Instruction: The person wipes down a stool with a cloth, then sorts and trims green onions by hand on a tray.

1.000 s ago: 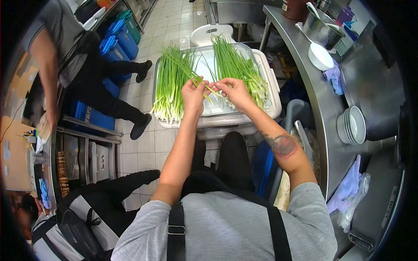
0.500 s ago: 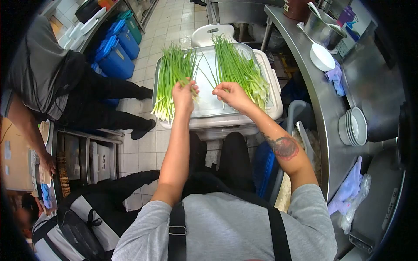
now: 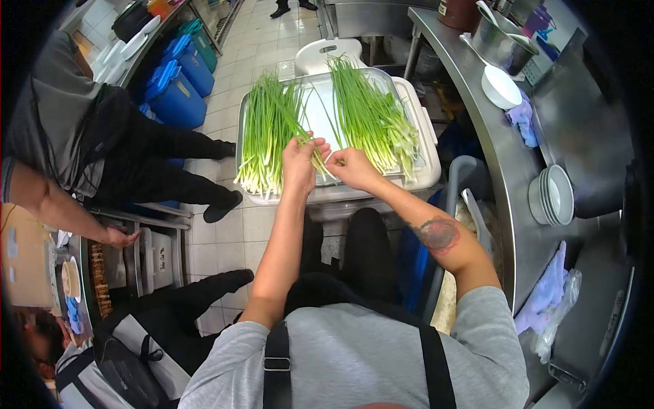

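Note:
My left hand (image 3: 304, 161) is closed loosely around a few spring onions (image 3: 317, 161), over the near edge of the metal tray (image 3: 315, 112). Their white ends point toward my right hand (image 3: 353, 168), whose thumb and fingers pinch at a spring onion there; its tip is partly hidden by the fingers. On the tray's left side lies a pile of spring onions (image 3: 262, 126), white ends toward me. A second pile (image 3: 368, 112) covers the right side, its roots turned to the lower right.
The tray rests on a pale plastic tub (image 3: 428, 146), with a white stool (image 3: 328, 53) behind. A steel counter (image 3: 470, 102) on the right carries a white ladle (image 3: 501, 87), stacked bowls (image 3: 550, 196) and cloths. Co-workers stand at left; blue bins (image 3: 176, 95) line that side.
Both hands have come closer together, the left moving right and the right slightly down toward me. The co-worker's hand at left has shifted right, away from the counter.

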A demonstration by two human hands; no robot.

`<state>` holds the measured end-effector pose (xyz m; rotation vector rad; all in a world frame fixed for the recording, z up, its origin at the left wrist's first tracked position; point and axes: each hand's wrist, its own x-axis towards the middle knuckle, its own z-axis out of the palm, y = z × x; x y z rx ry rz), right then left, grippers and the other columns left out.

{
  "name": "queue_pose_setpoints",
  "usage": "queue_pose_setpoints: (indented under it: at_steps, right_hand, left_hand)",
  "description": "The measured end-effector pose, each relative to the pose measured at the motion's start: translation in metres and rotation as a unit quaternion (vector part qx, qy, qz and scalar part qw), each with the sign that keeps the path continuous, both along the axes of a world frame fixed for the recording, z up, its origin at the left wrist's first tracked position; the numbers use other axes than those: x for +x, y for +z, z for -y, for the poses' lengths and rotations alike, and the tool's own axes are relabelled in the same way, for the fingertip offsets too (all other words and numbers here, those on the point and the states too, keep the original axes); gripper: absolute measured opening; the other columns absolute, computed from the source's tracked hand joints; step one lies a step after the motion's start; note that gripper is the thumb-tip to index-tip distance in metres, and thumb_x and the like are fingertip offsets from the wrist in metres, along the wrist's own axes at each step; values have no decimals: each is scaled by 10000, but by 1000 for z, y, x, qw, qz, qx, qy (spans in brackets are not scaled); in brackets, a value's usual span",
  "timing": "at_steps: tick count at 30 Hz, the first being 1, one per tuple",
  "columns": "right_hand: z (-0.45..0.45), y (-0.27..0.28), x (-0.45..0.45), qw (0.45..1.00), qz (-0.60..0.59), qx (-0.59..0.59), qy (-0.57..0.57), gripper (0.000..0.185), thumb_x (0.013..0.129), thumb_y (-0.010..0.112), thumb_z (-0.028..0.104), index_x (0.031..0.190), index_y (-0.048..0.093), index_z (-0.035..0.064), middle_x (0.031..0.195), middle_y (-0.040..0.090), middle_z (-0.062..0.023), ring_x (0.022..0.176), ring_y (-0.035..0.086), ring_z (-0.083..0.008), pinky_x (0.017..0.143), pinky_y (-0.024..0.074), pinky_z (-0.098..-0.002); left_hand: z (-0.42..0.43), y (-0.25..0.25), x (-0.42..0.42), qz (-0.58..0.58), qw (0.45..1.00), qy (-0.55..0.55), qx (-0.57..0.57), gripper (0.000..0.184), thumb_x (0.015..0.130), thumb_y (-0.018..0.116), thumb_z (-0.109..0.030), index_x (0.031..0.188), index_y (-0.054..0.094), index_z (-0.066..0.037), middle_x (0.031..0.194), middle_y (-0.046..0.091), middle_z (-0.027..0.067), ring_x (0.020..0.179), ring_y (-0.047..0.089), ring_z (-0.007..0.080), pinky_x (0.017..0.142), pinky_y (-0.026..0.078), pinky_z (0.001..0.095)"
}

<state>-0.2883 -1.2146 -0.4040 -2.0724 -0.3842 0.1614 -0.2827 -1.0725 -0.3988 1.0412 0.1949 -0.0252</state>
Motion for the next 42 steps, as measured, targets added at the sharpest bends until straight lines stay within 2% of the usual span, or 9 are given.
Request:
queue_pose_setpoints:
  at_steps: [5, 8, 11, 14, 18, 22, 32, 36, 42]
  right_hand:
    - [0, -21, 17, 981, -131, 140, -25, 169, 832, 555, 153, 806, 656, 21, 727, 623, -30, 646, 516, -99, 540, 408, -241]
    - [10, -21, 35, 966, -136, 159, -152, 207, 857, 509, 165, 823, 660, 28, 726, 628, -36, 639, 531, -97, 539, 417, -238]
    - [26, -18, 53, 931, -186, 228, -215, 232, 839, 490, 168, 797, 637, -6, 721, 651, -128, 679, 621, -206, 670, 485, -333]
    - [23, -18, 52, 974, 102, -100, -176, 237, 837, 502, 193, 825, 628, -7, 755, 640, -189, 695, 634, -296, 664, 494, -398]
    - [7, -11, 21, 926, 176, -323, -89, 234, 799, 559, 221, 738, 612, 1, 711, 625, -205, 691, 632, -348, 619, 509, -419]
    - [-1, -29, 25, 906, 183, -365, -111, 129, 727, 593, 139, 707, 615, 14, 687, 625, -202, 670, 635, -344, 594, 515, -401]
    - [0, -7, 31, 985, 33, -37, -163, 205, 705, 594, 223, 702, 672, 34, 684, 611, -207, 668, 618, -351, 631, 489, -403]
    - [-10, 2, 19, 987, 22, 126, -100, 233, 766, 598, 221, 796, 662, -1, 738, 653, -149, 683, 626, -216, 662, 470, -328]
    - [-12, 10, 13, 989, 43, 138, -24, 231, 791, 599, 220, 854, 660, 6, 754, 655, -122, 688, 603, -168, 664, 461, -301]
  left_hand:
    - [-11, -5, -4, 29, 997, 70, 2, 236, 884, 432, 15, 1119, 450, 19, 830, 536, 69, 653, 486, 110, 580, 471, 256]
    - [-22, 1, -7, 19, 996, 76, 29, 229, 884, 434, 15, 1111, 459, 13, 823, 539, 64, 657, 492, 106, 580, 473, 249]
    - [-23, 3, -14, 16, 996, 55, 61, 228, 878, 435, 20, 1103, 463, 14, 816, 542, 67, 650, 498, 104, 574, 473, 245]
    - [-21, -4, -18, 7, 998, 35, 57, 228, 874, 438, 24, 1101, 465, 16, 807, 543, 66, 642, 502, 105, 571, 473, 245]
    - [-20, -11, -19, -2, 997, 23, 76, 230, 865, 450, 24, 1094, 470, 16, 799, 546, 61, 633, 505, 106, 565, 471, 243]
    - [-24, -14, -20, -4, 997, 14, 78, 234, 852, 466, 20, 1086, 473, 13, 801, 546, 61, 638, 510, 109, 564, 471, 241]
    - [-19, -15, -22, -51, 998, -10, 48, 272, 846, 454, 44, 1116, 426, 23, 855, 541, 110, 741, 579, 211, 659, 531, 322]
    - [-10, -6, -16, -50, 999, -7, 16, 293, 839, 462, 41, 1128, 416, 34, 902, 543, 124, 796, 582, 231, 698, 536, 335]
    - [-6, 18, -14, 15, 999, 21, 37, 203, 879, 459, 4, 1081, 440, 19, 936, 572, 142, 801, 601, 197, 676, 515, 295]
